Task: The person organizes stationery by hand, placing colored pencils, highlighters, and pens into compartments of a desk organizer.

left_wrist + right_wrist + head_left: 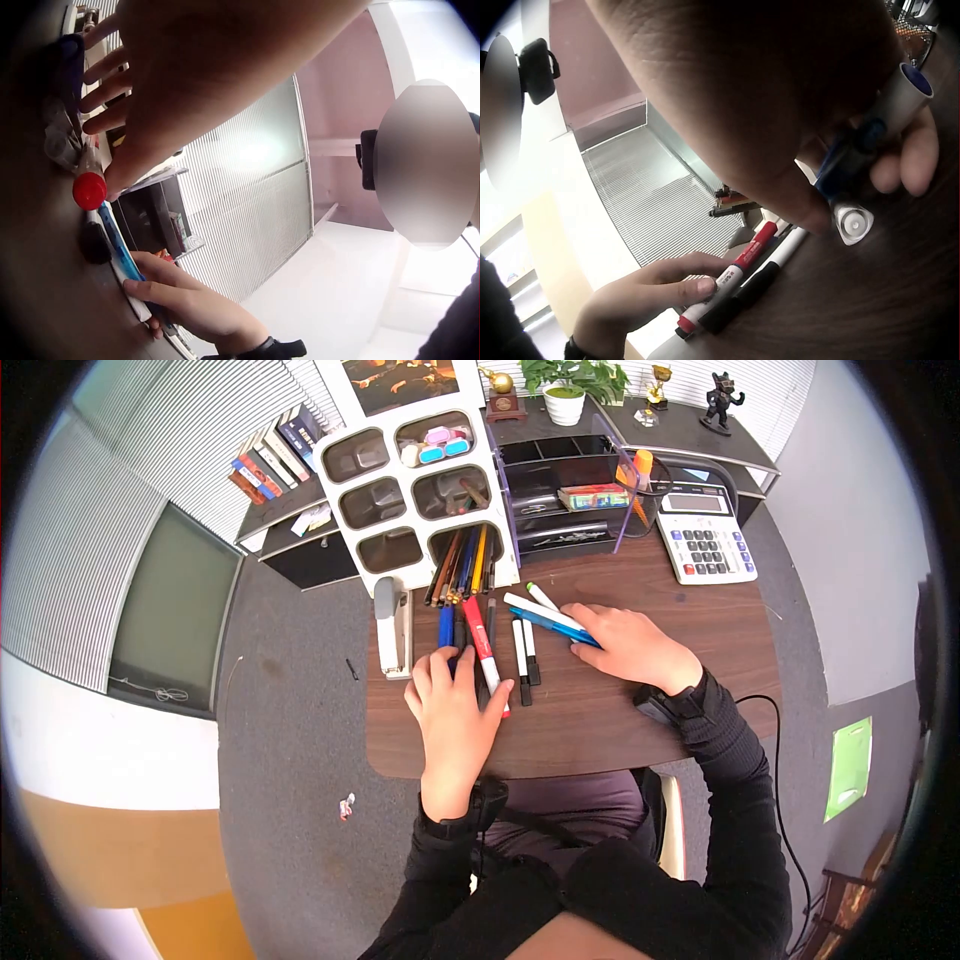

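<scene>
Several markers and pens lie spread on the brown desk (pixel 600 725). My left hand (pixel 455 705) lies flat with straight fingers over a blue marker (pixel 446 628) and dark pens. Its thumb rests against a red marker (pixel 483 645), whose red end (pixel 90 191) shows beside the thumb. My right hand (pixel 630 645) curls its fingers round a blue pen (pixel 555 628) and a white marker (pixel 535 609); the grip on the blue pen (pixel 847 157) shows in the right wrist view. Two black-and-white markers (pixel 523 652) lie between my hands.
A white multi-compartment organiser (pixel 420 490) lies tilted behind the pens, with pencils (pixel 460 565) spilling from one compartment. A grey stapler (pixel 392 625) sits at the left, a calculator (pixel 705 540) at the back right, and a purple desk rack (pixel 570 500) behind.
</scene>
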The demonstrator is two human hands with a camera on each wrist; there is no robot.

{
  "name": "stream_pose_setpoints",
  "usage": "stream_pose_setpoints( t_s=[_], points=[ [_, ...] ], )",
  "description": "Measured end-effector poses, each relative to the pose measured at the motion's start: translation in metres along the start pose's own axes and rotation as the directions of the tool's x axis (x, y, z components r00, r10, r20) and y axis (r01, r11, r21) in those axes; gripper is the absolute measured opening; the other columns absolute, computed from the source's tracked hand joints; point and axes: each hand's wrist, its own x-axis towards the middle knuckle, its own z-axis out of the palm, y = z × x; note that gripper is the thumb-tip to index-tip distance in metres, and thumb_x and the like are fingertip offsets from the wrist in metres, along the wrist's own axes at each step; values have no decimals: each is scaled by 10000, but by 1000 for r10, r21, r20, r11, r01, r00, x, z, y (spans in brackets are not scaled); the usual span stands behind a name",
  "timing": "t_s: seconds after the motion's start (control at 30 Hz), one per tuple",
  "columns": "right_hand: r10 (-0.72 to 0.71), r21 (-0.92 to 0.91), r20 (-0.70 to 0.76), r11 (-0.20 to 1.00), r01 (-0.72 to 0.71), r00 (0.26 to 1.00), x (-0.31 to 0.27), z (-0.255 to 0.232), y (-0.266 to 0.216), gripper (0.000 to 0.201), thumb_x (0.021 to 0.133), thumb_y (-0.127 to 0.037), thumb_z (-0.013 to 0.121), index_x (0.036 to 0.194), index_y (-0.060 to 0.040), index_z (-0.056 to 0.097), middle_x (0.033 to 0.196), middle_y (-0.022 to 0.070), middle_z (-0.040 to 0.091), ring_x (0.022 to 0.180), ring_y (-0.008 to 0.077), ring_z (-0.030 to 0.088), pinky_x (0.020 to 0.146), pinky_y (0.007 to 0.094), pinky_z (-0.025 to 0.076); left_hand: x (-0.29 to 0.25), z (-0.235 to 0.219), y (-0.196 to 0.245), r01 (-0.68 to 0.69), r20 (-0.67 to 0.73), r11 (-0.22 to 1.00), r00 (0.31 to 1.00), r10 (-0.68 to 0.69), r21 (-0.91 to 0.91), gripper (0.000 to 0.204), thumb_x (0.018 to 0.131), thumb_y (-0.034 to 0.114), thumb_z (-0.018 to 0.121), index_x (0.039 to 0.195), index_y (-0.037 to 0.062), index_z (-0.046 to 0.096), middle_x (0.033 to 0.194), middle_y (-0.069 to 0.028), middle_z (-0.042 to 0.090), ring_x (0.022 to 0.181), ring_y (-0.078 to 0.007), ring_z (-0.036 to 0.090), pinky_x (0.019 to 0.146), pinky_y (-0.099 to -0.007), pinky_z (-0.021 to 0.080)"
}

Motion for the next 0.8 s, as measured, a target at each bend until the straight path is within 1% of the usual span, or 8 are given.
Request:
stream_pose_setpoints(
  t_s=[0.1, 0.2, 0.23, 0.3, 0.5, 0.57, 0.73, 0.8],
  points=[
    [-18, -1, -17, 1000, 18, 1000, 0, 2, 0, 451, 893, -211, 603, 1290, -35, 481, 985, 218, 667, 928, 412, 643, 802, 488, 507, -2, 0, 1, -129, 18, 991, 991, 130, -37, 421, 839, 266, 713, 1189, 46, 638, 1286, -99, 535, 1249, -297, 448, 1060, -480, 279],
    [-7, -7, -13, 1000, 7, 1000, -1, 0, -1, 447, 893, -213, 603, 1287, -39, 485, 980, 217, 667, 925, 413, 642, 799, 490, 507, -3, 5, -5, -184, 15, 977, 982, 186, -109, 365, 859, 205, 680, 1189, 52, 641, 1254, -96, 565, 1221, -291, 477, 1051, -473, 293],
    [-9, -3, -12, 1000, 9, 1000, -1, 0, -2, 444, 893, -214, 603, 1285, -41, 488, 981, 217, 668, 926, 414, 641, 798, 492, 507, -3, 4, -5, -185, 15, 977, 982, 188, -110, 365, 859, 205, 680, 1189, 52, 641, 1254, -96, 565, 1221, -291, 477, 1051, -473, 293],
    [-11, 2, -11, 1000, 11, 1000, -1, 0, -1, 442, 892, -215, 604, 1283, -42, 490, 982, 217, 668, 927, 414, 640, 797, 494, 507, -3, 3, -5, -79, 18, 988, 996, 82, -133, 376, 849, 181, 684, 1185, 22, 630, 1245, -112, 535, 1210, -302, 467, 1025, -515, 309],
    [6, 22, -60, 1000, -4, 998, 0, 3, 3, 354, 903, -194, 586, 1224, -51, 541, 924, 218, 671, 873, 419, 645, 756, 493, 515, -4, 0, -4, -82, -10, 997, 997, 82, -8, 439, 793, 205, 744, 1177, 21, 634, 1261, -112, 514, 1221, -314, 428, 1006, -491, 312],
    [1, 36, -136, 999, 4, 991, 2, 7, 10, 270, 913, -172, 569, 1157, -56, 577, 885, 223, 668, 840, 427, 640, 727, 498, 515, -3, -3, -3, -63, 6, 998, 998, 63, -4, 472, 784, 214, 754, 1189, 10, 625, 1252, -118, 512, 1218, -316, 427, 1003, -494, 311],
    [85, 26, -169, 996, -81, 982, 3, 0, 5, 214, 920, -155, 558, 1108, -59, 593, 854, 223, 665, 824, 431, 636, 707, 510, 510, -1, -3, 4, -51, -31, 999, 998, 50, -10, 560, 763, 247, 778, 1232, -6, 607, 1226, -117, 519, 1181, -313, 440, 1002, -470, 312],
    [98, 35, -174, 995, -94, 980, 3, 0, 5, 207, 922, -152, 555, 1105, -61, 593, 841, 221, 665, 818, 430, 638, 702, 513, 509, -1, 0, 5, -70, 6, 995, 998, 70, -71, 599, 762, 227, 780, 1264, -28, 574, 1199, -135, 522, 1153, -316, 459, 982, -449, 360]
  ],
)
